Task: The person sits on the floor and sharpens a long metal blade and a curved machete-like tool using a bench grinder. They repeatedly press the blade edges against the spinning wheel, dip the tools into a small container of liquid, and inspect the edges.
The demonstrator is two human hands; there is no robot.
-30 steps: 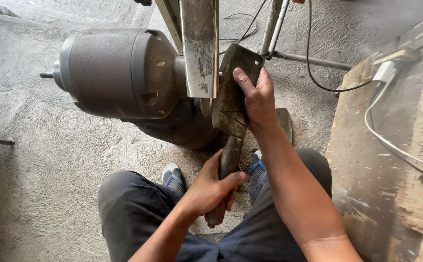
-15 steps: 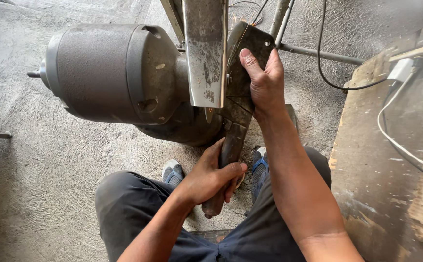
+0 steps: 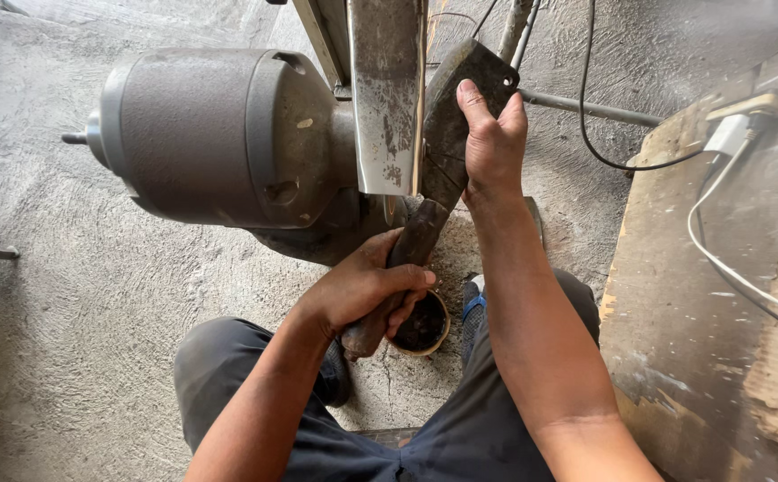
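**Cleaver held against the grinder**

The person sits low on the concrete floor [image 3: 67,357], knees apart, with a big grey electric motor [image 3: 219,134] lying on its side just beyond them. A flat, worn metal guard [image 3: 387,98] hangs down at the motor's right end, and the blade of a dark cleaver [image 3: 449,120] stands on edge right beside it, touching or almost touching along the guard's right side; I cannot tell which.

The left hand [image 3: 362,290] is wrapped tight around the cleaver's dark handle [image 3: 411,245], fingers curled shut over it, low and near the body. The right hand [image 3: 493,143] is farther off and higher, its palm and fingers pressed flat against the broad side of the blade, the fingertips reaching close to the far top corner. The two hands are apart, one at each end of the tool.

Just under the left hand a small round cup [image 3: 424,323] of dark stuff sits on the floor between the person's shoes. To the right lies a rough wooden board [image 3: 701,339] with a white cable [image 3: 719,259] trailing across it, and a black cable [image 3: 603,152] loops over the floor behind.
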